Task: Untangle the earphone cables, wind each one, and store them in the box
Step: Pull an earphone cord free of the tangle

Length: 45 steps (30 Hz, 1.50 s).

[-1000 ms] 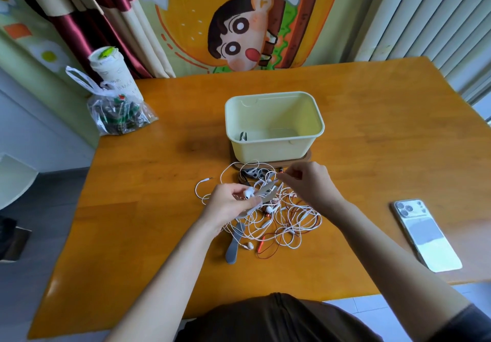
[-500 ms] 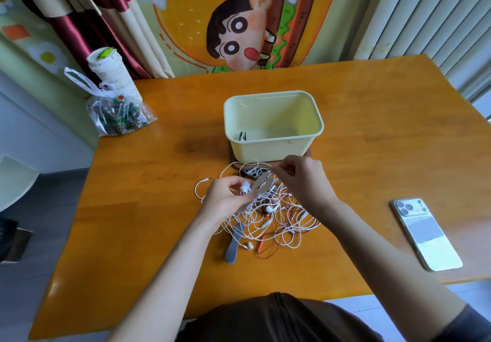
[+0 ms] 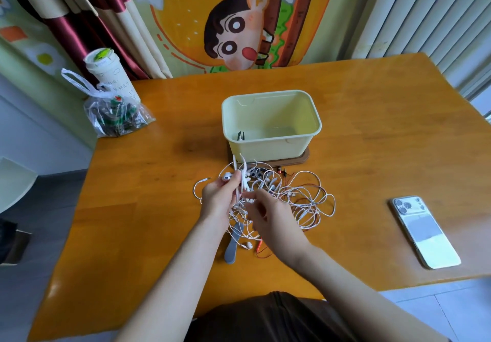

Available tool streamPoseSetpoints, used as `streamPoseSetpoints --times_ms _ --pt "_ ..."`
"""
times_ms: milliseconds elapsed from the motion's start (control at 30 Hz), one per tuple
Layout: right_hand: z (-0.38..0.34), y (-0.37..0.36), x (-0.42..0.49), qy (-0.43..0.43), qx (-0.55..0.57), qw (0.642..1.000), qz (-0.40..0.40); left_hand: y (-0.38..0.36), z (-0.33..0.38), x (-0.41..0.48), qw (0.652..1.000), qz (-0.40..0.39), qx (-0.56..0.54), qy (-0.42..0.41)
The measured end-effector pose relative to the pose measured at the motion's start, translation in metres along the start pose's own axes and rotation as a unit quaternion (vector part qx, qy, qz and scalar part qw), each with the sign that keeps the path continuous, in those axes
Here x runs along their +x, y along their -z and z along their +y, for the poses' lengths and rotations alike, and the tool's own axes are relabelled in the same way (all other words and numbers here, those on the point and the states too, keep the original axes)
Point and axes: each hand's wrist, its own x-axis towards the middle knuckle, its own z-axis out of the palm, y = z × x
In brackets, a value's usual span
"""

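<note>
The left hand [image 3: 219,199] is pinching a white earbud [image 3: 226,177] and holding up strands of the earphone cables [image 3: 303,198], whose tangle is lying on the table [image 3: 159,208] just at 6 o'clock of the pale yellow box [image 3: 271,146]. The right hand [image 3: 271,218] is hovering at the left hand's 4 o'clock, its fingers curled and blurred; whether they are pinching a strand I cannot tell. A phone [image 3: 425,232] is lying at the tangle's 3 o'clock, well apart

Home room, cartoon wall hanging [image 3: 239,22], satin curtains [image 3: 87,20], wooden dining table [image 3: 159,155], white radiator [image 3: 425,12]
</note>
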Motion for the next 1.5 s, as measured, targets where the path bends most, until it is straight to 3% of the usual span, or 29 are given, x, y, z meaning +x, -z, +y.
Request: streamPoseSetpoints --times_ms 167,333,433,533,633,733,900,1133,1300,1433,1500 --pt "0.007 -0.011 -0.014 -0.002 0.006 1.0 0.004 -0.004 0.008 0.0 0.985 -0.069 -0.121 0.098" --pt "0.028 0.002 -0.004 -0.031 -0.024 0.999 0.005 -0.002 0.013 -0.007 0.973 -0.129 -0.162 0.101" --pt "0.039 0.018 0.005 -0.051 -0.04 0.998 0.028 0.002 0.016 -0.008 0.982 -0.146 -0.099 0.065" --pt "0.046 0.029 0.016 -0.056 -0.087 0.994 0.034 0.008 0.016 -0.012 0.974 -0.221 -0.016 0.047" --pt "0.051 0.036 0.027 -0.045 -0.183 0.982 -0.005 0.01 0.014 -0.02 0.948 -0.267 0.176 -0.009" --pt "0.052 0.043 0.035 -0.046 -0.233 0.97 -0.049 0.011 0.013 -0.021 0.903 -0.247 0.339 -0.093" --pt "0.045 0.052 0.042 -0.034 -0.267 0.96 -0.083 0.013 0.011 -0.014 0.877 -0.235 0.401 -0.12" --pt "0.029 0.068 0.051 -0.056 -0.241 0.959 -0.14 0.016 0.006 -0.007 0.878 -0.207 0.408 -0.138" --pt "0.018 0.066 0.052 -0.023 -0.247 0.961 -0.123 0.012 0.001 0.0 0.869 -0.14 0.436 -0.188" --pt "0.011 0.051 0.047 -0.064 -0.147 0.981 -0.107 0.008 0.0 0.002 0.846 -0.067 0.455 -0.271" --pt "0.008 0.044 0.042 -0.069 -0.1 0.989 -0.079 0.008 0.0 0.003 0.85 -0.04 0.435 -0.294"
